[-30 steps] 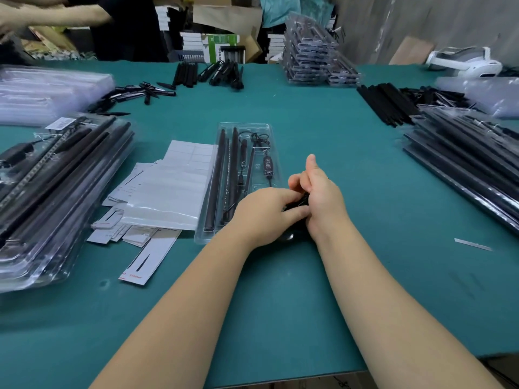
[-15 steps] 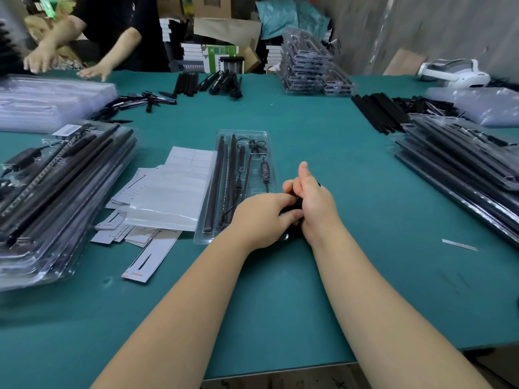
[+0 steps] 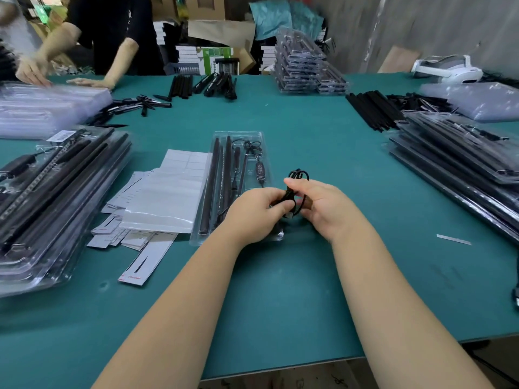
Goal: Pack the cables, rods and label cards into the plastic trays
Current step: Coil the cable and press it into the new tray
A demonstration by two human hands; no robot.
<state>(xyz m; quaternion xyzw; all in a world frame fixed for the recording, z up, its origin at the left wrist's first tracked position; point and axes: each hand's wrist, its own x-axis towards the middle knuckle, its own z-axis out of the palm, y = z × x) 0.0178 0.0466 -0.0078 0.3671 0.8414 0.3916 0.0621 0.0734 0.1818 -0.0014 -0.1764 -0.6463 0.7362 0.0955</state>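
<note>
Two bare hands are seen gripping a coiled black cable (image 3: 298, 175) above the teal table top (image 3: 280, 290): the left hand (image 3: 257, 210) is curled round the lower part of the bundle, while the loop is pinched by the thumb and fingers of the right hand (image 3: 325, 204). The cable is held just at the 3 o'clock side of a clear plastic blister tray (image 3: 238, 134) lying at centre. In that tray, long black rods (image 3: 213, 186), a thin black lead and a small black inline controller (image 3: 259, 171) are laid lengthwise; its near right corner is hidden beneath the left hand.

At 9 o'clock, a loose pile of white label cards and clear bags (image 3: 157, 200) is spread beside the tray. Further toward 9 o'clock, a stack of filled clear trays (image 3: 50, 197) is cut off by the frame edge. A second stack of filled trays (image 3: 460, 164) is shown at 3 o'clock, also cropped. At 12 o'clock, a tall pile of packed clear trays (image 3: 303, 66) and loose black rods (image 3: 207, 85) are set out. At 11 o'clock, another person's hands (image 3: 90, 83) are rested on a blurred stack of clear plastic (image 3: 42, 108); what it contains cannot be made out.
</note>
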